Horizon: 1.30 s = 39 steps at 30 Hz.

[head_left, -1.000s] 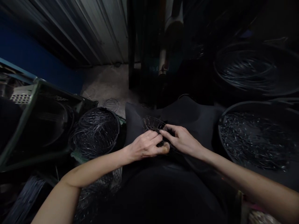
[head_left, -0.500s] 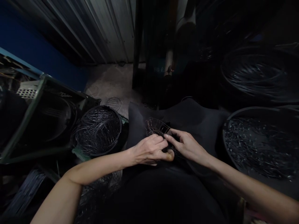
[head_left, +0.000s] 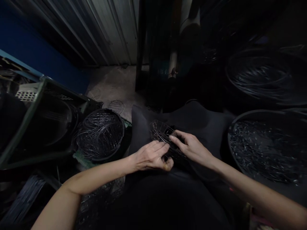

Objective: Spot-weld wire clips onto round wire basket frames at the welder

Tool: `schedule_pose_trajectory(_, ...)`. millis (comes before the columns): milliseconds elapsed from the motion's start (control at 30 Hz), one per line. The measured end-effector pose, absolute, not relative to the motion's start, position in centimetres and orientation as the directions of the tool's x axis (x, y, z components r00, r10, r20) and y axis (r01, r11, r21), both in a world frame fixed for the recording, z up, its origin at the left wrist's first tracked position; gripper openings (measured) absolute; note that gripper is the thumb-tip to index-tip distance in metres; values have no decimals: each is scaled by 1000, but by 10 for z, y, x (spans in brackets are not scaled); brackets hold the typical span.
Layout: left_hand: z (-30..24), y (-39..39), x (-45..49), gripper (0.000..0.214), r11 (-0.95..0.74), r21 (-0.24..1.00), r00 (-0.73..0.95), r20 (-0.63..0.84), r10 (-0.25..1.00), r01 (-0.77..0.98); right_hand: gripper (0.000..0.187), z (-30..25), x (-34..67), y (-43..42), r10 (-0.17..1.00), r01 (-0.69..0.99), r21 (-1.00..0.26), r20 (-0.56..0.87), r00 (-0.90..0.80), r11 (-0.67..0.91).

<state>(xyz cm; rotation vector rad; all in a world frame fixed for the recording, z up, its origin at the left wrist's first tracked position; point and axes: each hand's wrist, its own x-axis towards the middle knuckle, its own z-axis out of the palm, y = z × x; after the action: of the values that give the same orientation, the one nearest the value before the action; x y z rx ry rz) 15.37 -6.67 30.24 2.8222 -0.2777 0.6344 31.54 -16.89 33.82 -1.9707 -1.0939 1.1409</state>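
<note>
A small frame of thin dark wire [head_left: 159, 129], curved and grid-like, rests over the dark cloth [head_left: 203, 118] on my lap. My right hand [head_left: 194, 148] grips its right side, thumb on top and the other fingers partly hidden behind it. At the near edge of the wires is my left hand [head_left: 151, 156], its fingers curled and its thumb bent below them. Whatever lies between the left fingers is too dark and small to make out. The lower part of the frame blends into the dark clothing.
On my left stands a round tub [head_left: 100, 134] heaped with thin wire pieces, beside a green-framed crate [head_left: 26, 121]. A wide tub [head_left: 266, 153] of small bent wire parts is at my right. Behind it sits another tub of long wires [head_left: 261, 76]. A wire ring [head_left: 116, 106] lies on the floor.
My left hand has shifted slightly left, and its thumb has drawn in from the right hand. More of the wires shows between the hands. My right hand keeps its hold.
</note>
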Motion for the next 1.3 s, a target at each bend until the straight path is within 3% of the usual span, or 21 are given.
schedule_pose_trajectory(133,304,-68,160,12,-966,126,762,640,-95,-226,31,338,312,-167,870,339,-806,-406,279,-485)
schedule_pose_trajectory(600,305,-61,171,6,-956,78,796,575,-190,-284,32,335,317,-167,872,240,-849,-408,271,-471)
schedule_pose_trajectory(700,325,-49,170,7,-947,184,800,591,-106,-262,34,339,329,-162,855,131,-875,-409,319,-467)
schedule_pose_trajectory(833,355,-28,159,14,-926,356,667,721,187,-126,39,341,344,-160,791,-126,-853,-518,326,-506)
schedule_pose_trajectory(900,358,-22,150,12,-926,371,587,765,265,-65,40,339,349,-160,782,-180,-853,-522,342,-491)
schedule_pose_trajectory(1067,345,-23,134,7,-961,273,654,735,177,-47,40,332,358,-156,781,-239,-875,-484,394,-422)
schedule_pose_trajectory(1300,329,-18,134,3,-959,268,682,720,132,-97,46,341,359,-143,685,-480,-792,-588,430,-378)
